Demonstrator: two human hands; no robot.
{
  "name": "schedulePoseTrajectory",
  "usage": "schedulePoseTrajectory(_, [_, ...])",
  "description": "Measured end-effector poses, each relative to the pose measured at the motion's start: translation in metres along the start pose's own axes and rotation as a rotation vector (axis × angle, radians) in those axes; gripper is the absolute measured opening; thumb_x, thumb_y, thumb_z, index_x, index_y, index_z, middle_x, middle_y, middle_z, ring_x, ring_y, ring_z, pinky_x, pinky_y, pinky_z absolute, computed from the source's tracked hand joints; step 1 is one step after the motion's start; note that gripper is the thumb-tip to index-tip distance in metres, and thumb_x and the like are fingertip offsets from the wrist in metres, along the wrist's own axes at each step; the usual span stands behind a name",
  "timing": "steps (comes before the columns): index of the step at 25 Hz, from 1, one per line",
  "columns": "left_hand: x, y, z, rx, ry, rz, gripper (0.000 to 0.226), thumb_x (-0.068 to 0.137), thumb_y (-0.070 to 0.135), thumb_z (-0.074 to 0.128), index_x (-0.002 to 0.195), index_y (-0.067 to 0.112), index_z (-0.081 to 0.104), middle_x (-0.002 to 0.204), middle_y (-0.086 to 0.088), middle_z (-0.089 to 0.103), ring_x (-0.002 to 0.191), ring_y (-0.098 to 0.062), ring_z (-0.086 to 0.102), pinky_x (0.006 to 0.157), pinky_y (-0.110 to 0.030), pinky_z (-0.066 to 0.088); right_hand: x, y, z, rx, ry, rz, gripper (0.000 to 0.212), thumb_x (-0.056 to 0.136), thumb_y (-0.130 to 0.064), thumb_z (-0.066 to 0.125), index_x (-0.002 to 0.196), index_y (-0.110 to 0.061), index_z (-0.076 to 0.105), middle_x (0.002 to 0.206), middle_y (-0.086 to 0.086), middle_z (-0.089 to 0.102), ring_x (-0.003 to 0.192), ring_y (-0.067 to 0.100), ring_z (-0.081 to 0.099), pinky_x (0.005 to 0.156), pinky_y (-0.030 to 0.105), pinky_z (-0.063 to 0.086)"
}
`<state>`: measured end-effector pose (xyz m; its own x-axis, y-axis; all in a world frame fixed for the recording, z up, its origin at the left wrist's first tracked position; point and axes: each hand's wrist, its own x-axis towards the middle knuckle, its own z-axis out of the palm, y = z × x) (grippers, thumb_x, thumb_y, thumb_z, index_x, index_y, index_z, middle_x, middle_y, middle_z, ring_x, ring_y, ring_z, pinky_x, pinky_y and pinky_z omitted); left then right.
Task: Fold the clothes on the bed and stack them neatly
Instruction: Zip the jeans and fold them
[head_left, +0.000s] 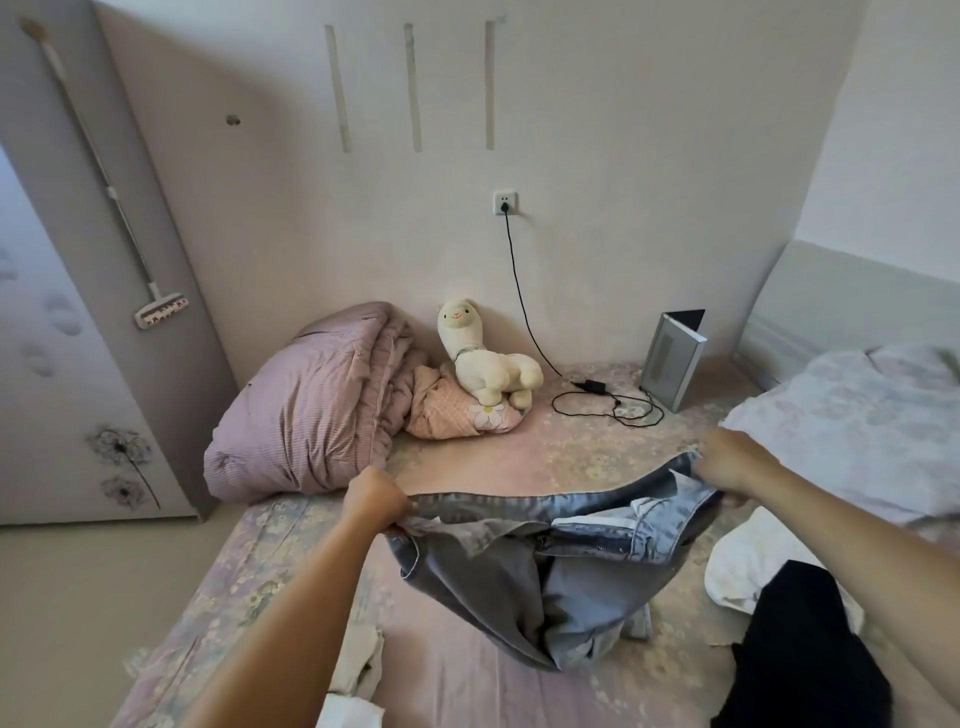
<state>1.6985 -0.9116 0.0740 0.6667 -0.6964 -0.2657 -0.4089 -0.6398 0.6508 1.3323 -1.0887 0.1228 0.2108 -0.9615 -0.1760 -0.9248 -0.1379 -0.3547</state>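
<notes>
A: Which garment is in hand?

B: The faded blue denim jeans (545, 561). The left hand (375, 500) is clenched on the left end of the waistband, and the right hand (730, 464) grips the right end. The waistband is stretched between them above the pink floral bed (467, 686), and the legs droop in a heap onto the sheet.

A: So which step is this?

B: Opening the jeans out before the first fold, I'd say; nothing is stacked yet. A white garment (748, 566) and a black garment (800, 654) wait near right.

A: The next move?

B: Probably shaking the legs straight, then laying them flat.
</notes>
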Motion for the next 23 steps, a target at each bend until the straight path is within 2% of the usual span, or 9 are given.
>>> schedulePoseTrajectory(2, [-0.004, 0.017, -0.020, 0.087, 0.109, 0.076, 0.026, 0.092, 0.021, 0.072, 0.077, 0.001, 0.063, 0.084, -0.019, 0.068, 0.074, -0.030, 0.066, 0.068, -0.032, 0.053, 0.004, -0.002, -0.019, -0.053, 0.103, -0.049, 0.015, 0.099, -0.009, 0.047, 0.088, -0.003, 0.055, 0.087, 0.020, 0.061, 0.062, 0.032, 0.063, 0.053, 0.029, 0.041])
schedulePoseTrajectory(4, [-0.007, 0.041, -0.044, 0.102, 0.245, 0.149, 0.024, 0.095, 0.023, 0.066, 0.084, 0.001, 0.065, 0.088, -0.019, 0.068, 0.082, -0.033, 0.066, 0.073, -0.035, 0.051, 0.008, -0.009, -0.047, 0.058, 0.134, -0.105, 0.018, 0.100, -0.005, 0.045, 0.082, -0.005, 0.047, 0.079, 0.018, 0.052, 0.062, 0.030, 0.058, 0.049, 0.027, 0.036])
schedulePoseTrajectory(7, [-0.014, 0.087, -0.079, -0.048, 0.326, 0.299, 0.015, 0.092, 0.003, 0.059, 0.079, -0.004, 0.059, 0.084, -0.026, 0.066, 0.083, -0.040, 0.067, 0.066, -0.039, 0.055, 0.010, -0.026, -0.095, 0.364, 0.189, -0.132, 0.023, 0.097, 0.009, 0.040, 0.082, -0.008, 0.042, 0.081, 0.016, 0.045, 0.056, 0.030, 0.057, 0.042, 0.031, 0.045])
schedulePoseTrajectory(9, [-0.017, 0.116, -0.102, -0.288, 0.286, 0.285, 0.014, 0.090, -0.008, 0.052, 0.076, -0.003, 0.054, 0.079, -0.024, 0.061, 0.076, -0.042, 0.067, 0.047, -0.035, 0.057, 0.006, -0.036, -0.125, 0.447, 0.170, -0.159, 0.020, 0.097, 0.011, 0.040, 0.089, -0.005, 0.049, 0.088, 0.017, 0.050, 0.068, 0.032, 0.059, 0.056, 0.038, 0.055])
schedulePoseTrajectory(11, [-0.021, 0.145, -0.128, -0.532, 0.264, 0.283, 0.015, 0.092, -0.012, 0.054, 0.082, -0.002, 0.050, 0.085, -0.020, 0.054, 0.073, -0.035, 0.064, 0.039, -0.026, 0.053, 0.000, -0.045, -0.157, 0.491, 0.149, -0.200, 0.023, 0.098, 0.012, 0.039, 0.087, -0.001, 0.054, 0.090, 0.017, 0.055, 0.079, 0.032, 0.060, 0.071, 0.042, 0.057])
schedulePoseTrajectory(15, [-0.038, 0.205, -0.184, -0.780, 0.264, 0.449, 0.017, 0.098, -0.008, 0.054, 0.084, 0.001, 0.049, 0.090, -0.019, 0.049, 0.075, -0.029, 0.059, 0.043, -0.022, 0.055, -0.020, -0.061, -0.236, 0.616, 0.176, -0.320, 0.022, 0.094, 0.011, 0.043, 0.079, -0.003, 0.050, 0.084, 0.014, 0.049, 0.081, 0.025, 0.054, 0.078, 0.037, 0.053])
schedulePoseTrajectory(18, [-0.052, 0.235, -0.229, -0.892, 0.188, 0.599, 0.013, 0.099, -0.007, 0.053, 0.088, 0.000, 0.051, 0.090, -0.018, 0.052, 0.078, -0.028, 0.063, 0.057, -0.023, 0.060, -0.040, -0.068, -0.283, 0.454, 0.257, -0.472, 0.019, 0.087, 0.012, 0.060, 0.099, -0.002, 0.058, 0.094, 0.015, 0.059, 0.087, 0.026, 0.057, 0.077, 0.035, 0.048])
schedulePoseTrajectory(20, [-0.062, 0.248, -0.254, -0.734, 0.057, 0.774, 0.009, 0.095, -0.013, 0.054, 0.096, -0.004, 0.057, 0.094, -0.020, 0.061, 0.087, -0.027, 0.065, 0.072, -0.024, 0.061, -0.048, -0.073, -0.309, 0.369, 0.433, -0.534, 0.027, 0.084, 0.012, 0.068, 0.106, -0.003, 0.063, 0.100, 0.018, 0.064, 0.094, 0.033, 0.060, 0.076, 0.036, 0.046])
schedulePoseTrajectory(23, [-0.074, 0.266, -0.277, -0.284, 0.261, 0.923, 0.027, 0.080, -0.020, 0.068, 0.101, -0.003, 0.067, 0.087, -0.014, 0.069, 0.082, -0.022, 0.063, 0.077, -0.030, 0.053, -0.057, -0.080, -0.344, 0.406, 0.647, -0.598, 0.012, 0.087, -0.002, 0.076, 0.095, 0.000, 0.068, 0.093, 0.019, 0.067, 0.087, 0.034, 0.064, 0.075, 0.037, 0.047])
